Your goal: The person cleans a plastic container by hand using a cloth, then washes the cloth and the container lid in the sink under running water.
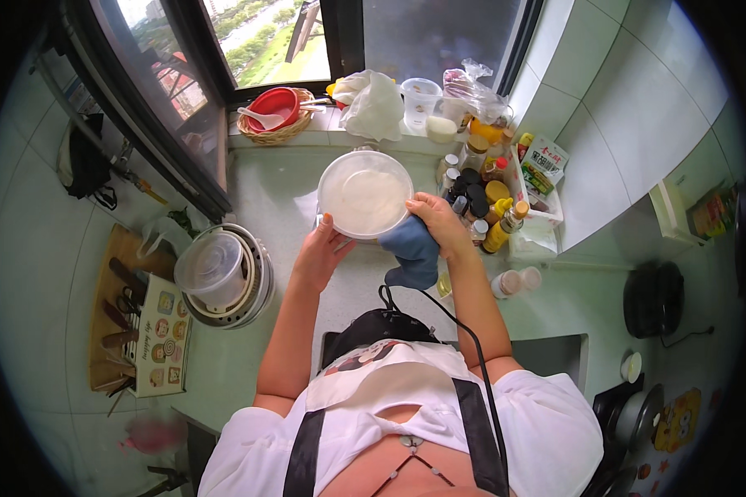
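Note:
Over the counter I hold up a round, translucent white plastic container [365, 193]. Its circular top faces me; whether a lid is on it or I am looking into it, I cannot tell. My left hand [319, 253] grips its lower left edge, thumb at the rim and fingers partly behind. On the right side, my right hand [441, 222] closes on the rim together with a blue-grey cloth [413, 251]. The cloth hangs down from under that hand, bunched against the container.
Seasoning bottles and jars [477, 195] crowd the right back corner beside a white basket [543, 178]. A wicker basket with a red bowl [273, 108] sits on the windowsill. Stacked pots and tubs [224, 269] stand left, near a knife holder [159, 340]. Behind me is a sink edge [587, 352].

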`<state>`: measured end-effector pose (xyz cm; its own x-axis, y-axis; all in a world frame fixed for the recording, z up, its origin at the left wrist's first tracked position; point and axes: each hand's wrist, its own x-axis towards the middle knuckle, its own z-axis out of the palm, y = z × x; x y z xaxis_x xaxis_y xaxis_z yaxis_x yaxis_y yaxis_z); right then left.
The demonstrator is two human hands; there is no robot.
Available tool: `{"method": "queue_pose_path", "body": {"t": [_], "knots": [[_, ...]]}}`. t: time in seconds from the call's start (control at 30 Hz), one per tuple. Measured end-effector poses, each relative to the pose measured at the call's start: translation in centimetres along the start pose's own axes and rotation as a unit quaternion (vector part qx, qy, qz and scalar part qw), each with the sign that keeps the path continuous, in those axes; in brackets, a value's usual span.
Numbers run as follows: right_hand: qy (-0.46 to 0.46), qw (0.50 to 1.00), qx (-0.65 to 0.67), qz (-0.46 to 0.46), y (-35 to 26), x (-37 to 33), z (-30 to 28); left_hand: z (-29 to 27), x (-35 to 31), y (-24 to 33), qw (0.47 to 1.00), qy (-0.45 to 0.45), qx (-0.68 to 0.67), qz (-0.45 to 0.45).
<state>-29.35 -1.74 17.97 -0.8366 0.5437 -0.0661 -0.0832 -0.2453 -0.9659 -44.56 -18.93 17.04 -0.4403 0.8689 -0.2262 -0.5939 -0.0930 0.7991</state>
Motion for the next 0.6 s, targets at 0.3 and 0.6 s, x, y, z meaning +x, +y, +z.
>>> {"method": "queue_pose_path", "body": {"t": [0.3, 0.6], "knots": [[0.013, 1.0, 0.02, 0.01, -0.1, -1.6, 0.5, -0.2, -0.9, -0.8, 1.0, 0.003, 0.017, 0.005], [0.012, 1.0, 0.021, 0.009, 2.3, -3.4, 0.5, -0.6, -2.4, -2.3, 0.999, 0.017, 0.023, 0.017]]}}
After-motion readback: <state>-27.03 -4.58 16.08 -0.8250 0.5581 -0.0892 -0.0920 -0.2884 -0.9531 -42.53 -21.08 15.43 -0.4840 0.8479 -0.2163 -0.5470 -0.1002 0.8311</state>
